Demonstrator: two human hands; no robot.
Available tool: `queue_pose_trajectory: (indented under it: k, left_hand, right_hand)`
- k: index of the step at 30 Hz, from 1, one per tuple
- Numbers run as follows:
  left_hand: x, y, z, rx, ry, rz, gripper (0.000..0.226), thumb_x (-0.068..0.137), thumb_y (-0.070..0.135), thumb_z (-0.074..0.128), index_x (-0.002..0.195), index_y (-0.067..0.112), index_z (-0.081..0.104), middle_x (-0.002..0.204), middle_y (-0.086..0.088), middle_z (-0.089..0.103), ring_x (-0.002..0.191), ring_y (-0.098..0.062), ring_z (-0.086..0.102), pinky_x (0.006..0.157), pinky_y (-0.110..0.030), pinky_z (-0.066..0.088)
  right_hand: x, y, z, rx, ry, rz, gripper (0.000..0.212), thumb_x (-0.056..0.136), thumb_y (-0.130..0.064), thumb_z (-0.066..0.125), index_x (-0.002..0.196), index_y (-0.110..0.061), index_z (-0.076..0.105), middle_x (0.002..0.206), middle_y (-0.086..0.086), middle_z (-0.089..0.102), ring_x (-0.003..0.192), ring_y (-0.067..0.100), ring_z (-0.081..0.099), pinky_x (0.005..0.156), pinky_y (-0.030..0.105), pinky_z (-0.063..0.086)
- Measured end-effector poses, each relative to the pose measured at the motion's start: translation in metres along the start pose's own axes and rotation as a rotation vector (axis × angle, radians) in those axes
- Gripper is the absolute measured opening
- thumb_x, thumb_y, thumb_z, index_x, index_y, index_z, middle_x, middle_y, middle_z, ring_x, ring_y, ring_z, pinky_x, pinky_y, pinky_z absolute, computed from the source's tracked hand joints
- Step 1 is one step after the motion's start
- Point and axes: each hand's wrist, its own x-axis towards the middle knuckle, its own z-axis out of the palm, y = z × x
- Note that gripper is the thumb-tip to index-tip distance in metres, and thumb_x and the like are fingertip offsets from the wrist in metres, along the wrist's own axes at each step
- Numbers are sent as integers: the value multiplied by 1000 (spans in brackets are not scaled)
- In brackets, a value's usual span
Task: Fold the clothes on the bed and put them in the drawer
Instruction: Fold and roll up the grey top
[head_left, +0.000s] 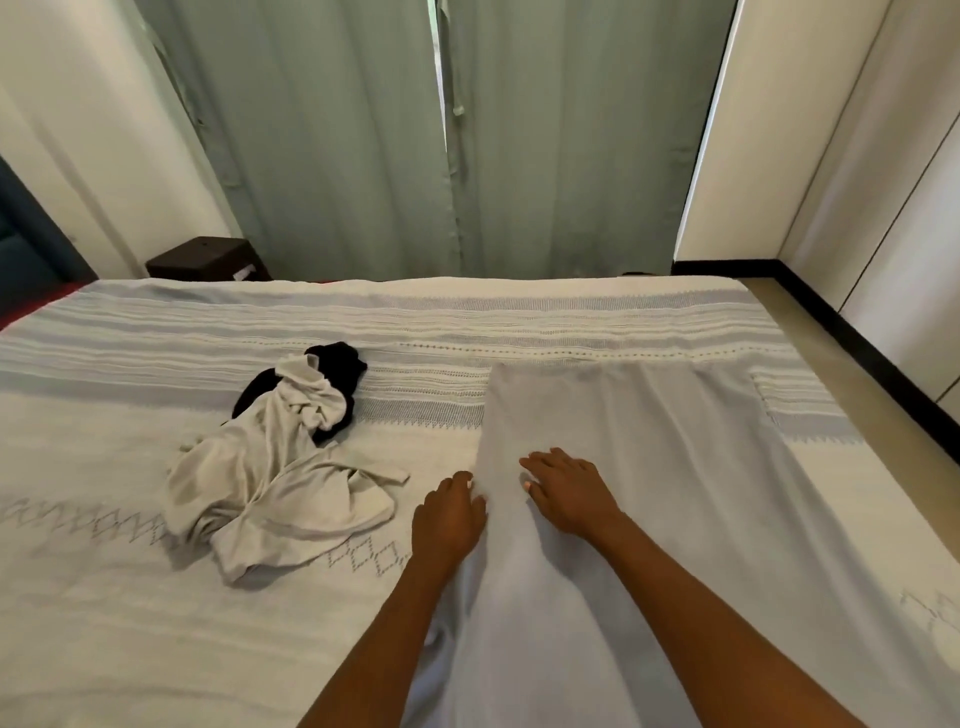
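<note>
Pressing: both hands lay on a grey garment (649, 467) spread flat across the lower right of the frame.
Left hand (449, 517): sat at the garment's left edge, just below mid-frame; fingers bent, tips at the cloth's border. Whether they pinched the edge or only touched it could not be told.
Right hand (569, 491): rested palm down on the garment, just right of the left hand; fingers spread and nearly straight, holding nothing.
Grey garment: ran from the bottom edge of the frame up to the striped band of the bed cover; its left edge was straight, and a notch showed at its upper right corner.
White garment (275, 488): lay crumpled in the left middle of the frame, well apart from the grey one, unfolded.
Black garment (340, 366): lay bunched at the upper end of the white one, touching it and partly under it.
Bed (130, 623): filled the lower half of the frame, covered in pale cloth with grey stripes and a diamond pattern.
Curtains (441, 130): grey-green, hung closed across the upper middle.
Box (205, 257): dark, stood beyond the bed at upper left.
Wardrobe (857, 130): white doors stood at upper right.
</note>
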Motion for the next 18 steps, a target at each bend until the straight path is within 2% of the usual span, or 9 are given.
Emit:
queue_pose_trajectory:
  k: [3,7,10,12,14,16,18]
  left_hand:
    - [43,0,12,-40,-6,-35,36,101,41,44,123,15,56,119,-5,61,109,-25,59,89,-36,47]
    - [84,3,10,-179,11,-183,28,101,44,46,104,19,59,102,4,64,98,-19,61,77,-28,39]
    - [108,-5,12,-272,-93,-243,24,96,45,56,95,21,58,98,8,63,93,-13,58,80,-27,41]
    - [114,-11,17,-407,-116,-292,29,92,45,63,93,16,62,96,5,67,92,-13,62,83,-29,46]
    - [115,-11,16,-509,-123,-349,34,91,45,65,95,11,66,93,0,71,91,-14,65,81,-27,47]
    - [117,-10,16,-534,-156,-384,29,92,38,65,94,9,67,92,-2,71,88,-14,65,79,-27,47]
    - [120,-10,13,-516,-185,-395,21,90,28,64,88,8,67,84,-1,69,80,-14,62,77,-30,48]
  right_hand:
    - [67,16,-5,-28,-39,-4,49,106,-38,36,154,-25,35,162,-2,31,148,22,27,116,42,26]
    - [150,26,-9,-28,-30,47,51,104,-44,38,147,-17,40,154,8,40,132,36,44,102,47,38]
    - [204,31,-9,37,29,112,63,99,-56,45,145,-14,41,143,13,45,124,38,48,97,48,42]
    - [232,34,-8,102,64,159,63,95,-59,52,141,-15,46,135,13,46,119,37,50,94,47,45]
    - [255,39,-4,162,86,171,48,94,-51,55,129,-18,57,126,11,51,112,34,55,91,44,48]
    - [272,44,-4,282,106,185,29,94,-42,56,109,-20,67,114,6,60,101,30,62,86,42,52]
    - [283,49,-9,428,82,197,22,95,-37,55,93,-18,68,99,2,63,87,23,62,83,39,50]
